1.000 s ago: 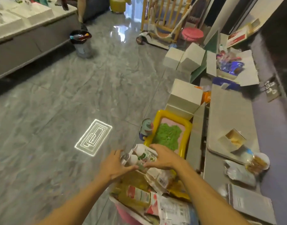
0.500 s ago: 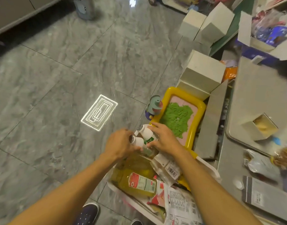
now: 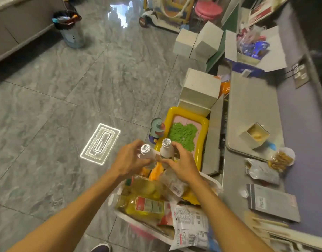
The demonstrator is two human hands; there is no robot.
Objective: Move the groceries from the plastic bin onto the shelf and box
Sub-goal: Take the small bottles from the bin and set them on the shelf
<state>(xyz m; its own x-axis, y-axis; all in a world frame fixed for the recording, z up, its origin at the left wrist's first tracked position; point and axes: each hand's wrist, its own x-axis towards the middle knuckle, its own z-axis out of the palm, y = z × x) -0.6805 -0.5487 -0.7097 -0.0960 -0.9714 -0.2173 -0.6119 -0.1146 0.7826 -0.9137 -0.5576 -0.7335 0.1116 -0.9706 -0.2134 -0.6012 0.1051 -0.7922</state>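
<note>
Your left hand (image 3: 128,161) is curling its fingers round a small white plastic bottle with a foil cap (image 3: 146,151). Your right hand (image 3: 181,165) is gripping a second foil-capped white bottle (image 3: 166,149). Both are standing upright just above the white plastic bin (image 3: 212,180), probably for carrying together to the grey shelf (image 3: 251,106). Your fingers are hiding the bottles' lower halves.

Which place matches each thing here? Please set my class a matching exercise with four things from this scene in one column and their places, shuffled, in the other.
Things
1. big yellow bottle
2. green sand
3. trash can
4. small bottles

Places
a. in the yellow tray
b. standing on the floor
c. one gripped by the left hand, one by the right hand
d. lying in the plastic bin

Pairs: 1-d, 2-a, 3-b, 4-c.
</note>
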